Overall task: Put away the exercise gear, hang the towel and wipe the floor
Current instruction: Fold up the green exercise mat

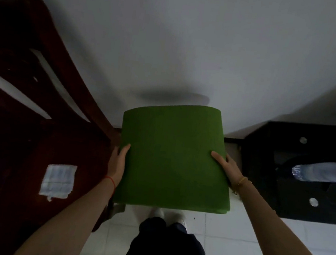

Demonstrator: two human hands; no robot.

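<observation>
Currently, head view:
Mat: green rolled mat (172,155) is being held upright above the white tiled floor (232,250), in front of the wall.
Left hand (118,161): fingers are gripping the mat's left edge.
Right hand (226,167): fingers are gripping its right edge.
Surroundings: wooden chair (28,111) is standing left, carrying a white cloth (58,180); black cabinet (304,174) right.

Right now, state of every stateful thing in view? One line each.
green mat: rolled or folded, held off the floor in front of the wall
left hand: grips the mat's left edge
right hand: grips the mat's right edge
white cloth: lying flat on the dark wooden furniture
plastic bottle: lying on its side on the black cabinet
</observation>
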